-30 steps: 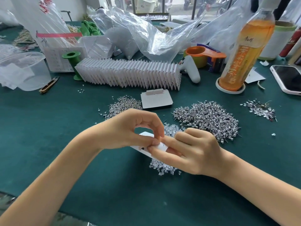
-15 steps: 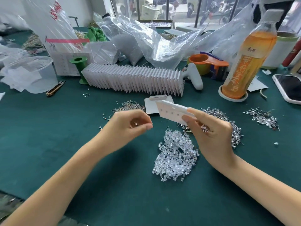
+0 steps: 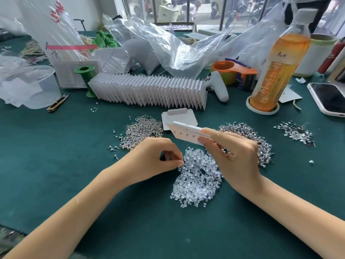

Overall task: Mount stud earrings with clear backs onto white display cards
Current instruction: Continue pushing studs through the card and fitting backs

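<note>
My right hand (image 3: 235,156) holds a white display card (image 3: 183,133) by its right end, lifted above the table, with several studs showing along it. My left hand (image 3: 155,159) has its fingers curled and its fingertips pinched together at the left edge of the pile of clear backs (image 3: 197,176); whether a back is between them is too small to tell. One heap of stud earrings (image 3: 141,131) lies behind my left hand. A larger heap of stud earrings (image 3: 248,135) lies behind my right hand. A blank white card (image 3: 178,117) lies flat between them.
A long row of folded white cards (image 3: 149,92) stands behind the heaps. Further back are plastic bags (image 3: 168,47), a green spool (image 3: 85,79), a clear tub (image 3: 28,86), snips (image 3: 57,104), a white controller (image 3: 218,86), an orange tape dispenser (image 3: 233,71), a tea bottle (image 3: 276,62), a phone (image 3: 328,98) and a small stud heap (image 3: 295,131).
My hands came apart from working together over the card. My right hand lifted the card up and to the right; my left hand then dropped to the edge of the clear backs.
</note>
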